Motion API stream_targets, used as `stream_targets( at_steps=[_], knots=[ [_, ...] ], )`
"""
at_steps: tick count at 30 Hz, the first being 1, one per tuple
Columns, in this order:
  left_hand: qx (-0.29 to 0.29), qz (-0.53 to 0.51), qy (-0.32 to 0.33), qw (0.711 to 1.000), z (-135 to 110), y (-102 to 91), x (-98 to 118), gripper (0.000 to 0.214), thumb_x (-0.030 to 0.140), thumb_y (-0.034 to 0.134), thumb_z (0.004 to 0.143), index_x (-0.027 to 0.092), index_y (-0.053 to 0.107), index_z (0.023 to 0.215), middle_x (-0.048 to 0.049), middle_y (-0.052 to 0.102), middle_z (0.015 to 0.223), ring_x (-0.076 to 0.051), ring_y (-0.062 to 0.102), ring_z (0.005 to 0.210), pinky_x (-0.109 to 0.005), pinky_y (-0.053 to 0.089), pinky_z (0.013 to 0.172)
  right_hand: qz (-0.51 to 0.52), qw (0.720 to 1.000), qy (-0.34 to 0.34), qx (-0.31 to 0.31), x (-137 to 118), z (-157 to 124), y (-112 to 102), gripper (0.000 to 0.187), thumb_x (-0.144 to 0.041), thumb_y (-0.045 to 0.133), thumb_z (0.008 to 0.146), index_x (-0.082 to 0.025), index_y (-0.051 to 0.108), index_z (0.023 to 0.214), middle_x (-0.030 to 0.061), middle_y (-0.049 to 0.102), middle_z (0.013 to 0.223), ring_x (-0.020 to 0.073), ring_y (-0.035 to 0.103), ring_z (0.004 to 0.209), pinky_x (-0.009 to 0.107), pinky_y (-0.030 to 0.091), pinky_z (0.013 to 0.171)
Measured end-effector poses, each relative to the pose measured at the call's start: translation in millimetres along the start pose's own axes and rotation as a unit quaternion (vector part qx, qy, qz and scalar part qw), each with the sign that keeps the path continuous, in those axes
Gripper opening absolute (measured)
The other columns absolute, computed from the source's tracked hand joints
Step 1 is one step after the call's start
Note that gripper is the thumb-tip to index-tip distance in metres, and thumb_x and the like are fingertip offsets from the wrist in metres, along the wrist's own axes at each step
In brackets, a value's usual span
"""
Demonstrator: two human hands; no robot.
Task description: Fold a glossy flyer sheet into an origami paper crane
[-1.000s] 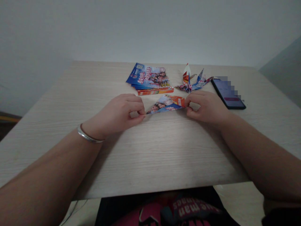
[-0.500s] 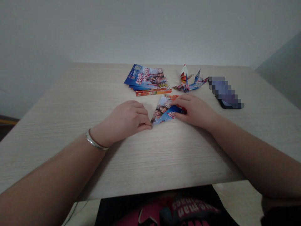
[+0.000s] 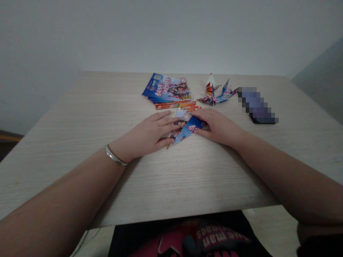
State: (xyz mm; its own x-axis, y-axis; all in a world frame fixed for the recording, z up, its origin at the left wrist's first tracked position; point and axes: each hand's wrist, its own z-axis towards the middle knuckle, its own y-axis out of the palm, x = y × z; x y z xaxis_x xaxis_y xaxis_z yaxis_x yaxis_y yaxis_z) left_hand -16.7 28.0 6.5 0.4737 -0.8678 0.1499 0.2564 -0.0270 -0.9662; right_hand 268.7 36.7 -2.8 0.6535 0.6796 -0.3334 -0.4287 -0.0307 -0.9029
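Between the splayed left hand (image 3: 148, 136) and loosely open right hand (image 3: 219, 126), a blue photo-printed folded-paper wedge (image 3: 189, 130) was kinda pressed, not clearly pinched, length slanting away rightward.

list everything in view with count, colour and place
Table: one, pale wood, centre
Folded paper: one, blue and orange, on table
Leaflets: one stack, mostly blue, behind folded paper
Paper birds: apparently two, multicoloured, right of leaflets
Phone: one, dark, right of birds
Back wall: one, grey, behind table
Floor: one, pale, below table
Cable: at least one, dark, lower left
Clothing: uncounted, black and pink, bottom
Bracelet: one, silver, on left wrist
Left hand: one, on paper's left
Right hand: one, on paper's right
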Motion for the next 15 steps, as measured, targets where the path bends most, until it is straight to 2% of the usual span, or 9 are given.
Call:
stream_targets(
  at_steps=[6,11,15],
  knots=[
    [-0.049,-0.001,-0.041,0.998,-0.4,1.0,-0.8,0.051,0.037,0.043,0.104,0.017,0.048,0.151,-0.0064,0.049,0.158,-0.026,0.033,0.153,-0.045,0.024,0.127,0.035,0.999,0.006,0.022,1.9,0.2,0.7,0.057,-0.036,0.069,0.086,-0.017,0.059,0.139,0.0173,0.069,0.131,0.0333,0.064,0.120,0.053,0.048,0.104],
    [-0.037,0.004,-0.024,0.999,-0.1,0.2,-2.6,0.050,0.039,0.047,0.103,0.015,0.053,0.147,-0.0081,0.053,0.154,-0.026,0.037,0.150,-0.045,0.027,0.126,0.101,0.993,0.018,0.059,-1.7,-0.4,-2.3,0.058,-0.025,0.071,0.079,-0.020,0.061,0.136,0.0114,0.072,0.122,0.0278,0.068,0.106,0.045,0.053,0.095],
    [-0.007,0.026,-0.006,1.000,-1.2,-1.1,-4.8,0.044,0.038,0.049,0.103,0.014,0.062,0.137,-0.0092,0.063,0.143,-0.028,0.048,0.142,-0.048,0.031,0.124,0.121,0.991,0.015,0.057,-0.7,-3.4,-3.9,0.051,-0.021,0.067,0.082,-0.022,0.062,0.132,0.0092,0.072,0.119,0.0248,0.068,0.101,0.041,0.053,0.090]
  ],
)
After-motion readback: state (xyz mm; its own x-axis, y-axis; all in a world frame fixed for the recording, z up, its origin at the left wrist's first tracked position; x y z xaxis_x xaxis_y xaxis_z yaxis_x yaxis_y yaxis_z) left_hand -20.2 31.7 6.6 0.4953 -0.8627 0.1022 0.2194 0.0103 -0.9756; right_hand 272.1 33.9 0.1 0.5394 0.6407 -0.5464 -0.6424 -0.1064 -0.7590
